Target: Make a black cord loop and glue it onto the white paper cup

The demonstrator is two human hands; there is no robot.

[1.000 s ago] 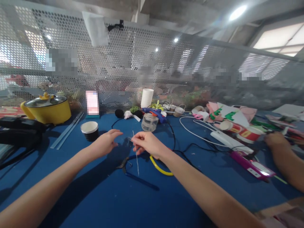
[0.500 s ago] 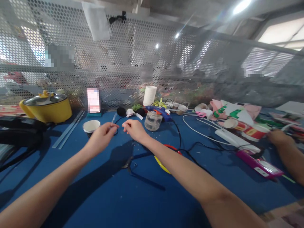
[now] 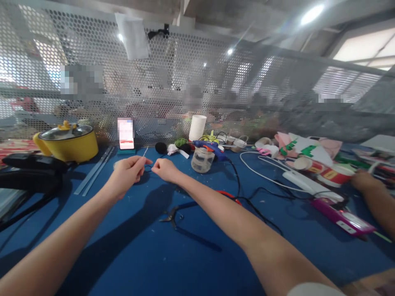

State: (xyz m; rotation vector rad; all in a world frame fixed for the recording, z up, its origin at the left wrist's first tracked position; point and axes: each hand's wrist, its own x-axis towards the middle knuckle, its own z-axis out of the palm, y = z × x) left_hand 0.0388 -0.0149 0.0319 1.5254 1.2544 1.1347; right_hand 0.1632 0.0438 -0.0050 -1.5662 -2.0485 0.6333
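Note:
My left hand and my right hand are held close together above the blue table, fingertips almost meeting. Between them they pinch a thin pale wire; its tip sticks up above my left fingers. Both hands have their fingers closed on it. Blue-handled pliers lie on the table under my right forearm. A paper cup that stood by my left hand is hidden behind it.
A yellow pot and a black bag sit at the left. A phone, a white cup stack, a clear jar and a blue glue gun stand ahead. Cables, a pink device and another person's arm are at right.
My right hand has carried the wire up and away from me. My left hand has closed on it, and both hands now hold it together further out over the table.

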